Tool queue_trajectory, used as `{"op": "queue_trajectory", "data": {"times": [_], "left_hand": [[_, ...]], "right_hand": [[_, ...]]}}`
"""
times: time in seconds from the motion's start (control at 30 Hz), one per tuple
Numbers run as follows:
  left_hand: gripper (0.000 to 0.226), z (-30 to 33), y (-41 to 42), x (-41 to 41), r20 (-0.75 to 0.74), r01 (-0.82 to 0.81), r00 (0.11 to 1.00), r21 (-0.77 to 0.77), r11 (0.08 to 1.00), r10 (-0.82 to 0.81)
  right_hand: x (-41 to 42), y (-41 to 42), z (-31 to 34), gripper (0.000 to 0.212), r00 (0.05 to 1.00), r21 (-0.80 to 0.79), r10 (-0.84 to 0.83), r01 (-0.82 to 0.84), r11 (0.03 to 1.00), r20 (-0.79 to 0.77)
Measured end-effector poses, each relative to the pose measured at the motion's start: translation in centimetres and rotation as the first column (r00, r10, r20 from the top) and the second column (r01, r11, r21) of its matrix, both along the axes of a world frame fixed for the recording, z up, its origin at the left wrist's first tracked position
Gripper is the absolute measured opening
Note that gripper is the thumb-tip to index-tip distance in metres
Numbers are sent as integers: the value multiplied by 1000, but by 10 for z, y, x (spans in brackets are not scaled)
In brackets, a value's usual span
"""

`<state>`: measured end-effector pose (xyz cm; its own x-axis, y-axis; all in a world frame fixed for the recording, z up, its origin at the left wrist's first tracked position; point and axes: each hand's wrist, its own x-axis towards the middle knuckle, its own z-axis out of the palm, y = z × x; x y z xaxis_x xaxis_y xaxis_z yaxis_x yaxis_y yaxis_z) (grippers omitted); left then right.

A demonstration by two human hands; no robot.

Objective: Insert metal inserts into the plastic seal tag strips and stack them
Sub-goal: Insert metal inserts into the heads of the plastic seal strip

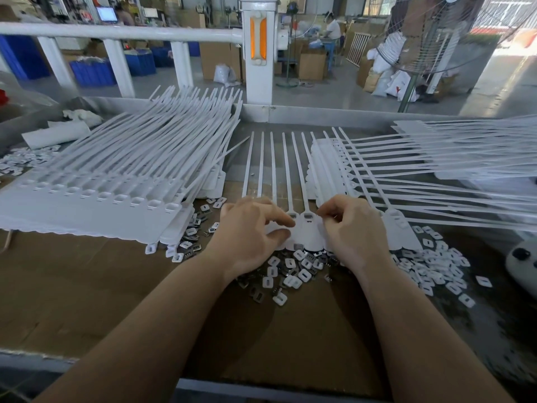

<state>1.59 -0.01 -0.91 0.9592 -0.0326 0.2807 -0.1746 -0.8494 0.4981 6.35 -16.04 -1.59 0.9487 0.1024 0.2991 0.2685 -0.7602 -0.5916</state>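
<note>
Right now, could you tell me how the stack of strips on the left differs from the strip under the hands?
The left stack is many layers deep with tails angled up-right; nothing touches it. The strip under the hands is a single layer, tails pointing straight away, worked by the left hand and right hand. Both are white plastic.
</note>
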Motion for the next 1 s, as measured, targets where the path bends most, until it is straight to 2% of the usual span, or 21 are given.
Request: {"op": "queue_trajectory", "data": {"times": [0.2, 0.47, 0.63, 0.8, 1.0], "left_hand": [[22, -6, 0, -2, 1, 74, 997, 53, 996, -74], [12, -11, 5, -1, 30, 43, 999, 48, 998, -44], [4, -8, 15, -3, 51, 24, 999, -89, 996, -20], [9, -2, 22, -6, -61, 131, 989, -85, 988, -136], [10, -1, 29, -5, -68, 134, 987, -155, 979, -146]], "right_hand": [[0, -1, 0, 17, 1000, -4, -7, 7, 1000, 14], [-3, 0, 3, 19, 1000, 12, -19, 19, 1000, 12], [-4, -1, 4, 20, 1000, 77, -27, 27, 997, 9], [-4, 0, 3, 20, 1000, 94, -20, 20, 995, 5], [-3, 0, 2, 20, 1000, 85, -17, 16, 996, 12]]}}
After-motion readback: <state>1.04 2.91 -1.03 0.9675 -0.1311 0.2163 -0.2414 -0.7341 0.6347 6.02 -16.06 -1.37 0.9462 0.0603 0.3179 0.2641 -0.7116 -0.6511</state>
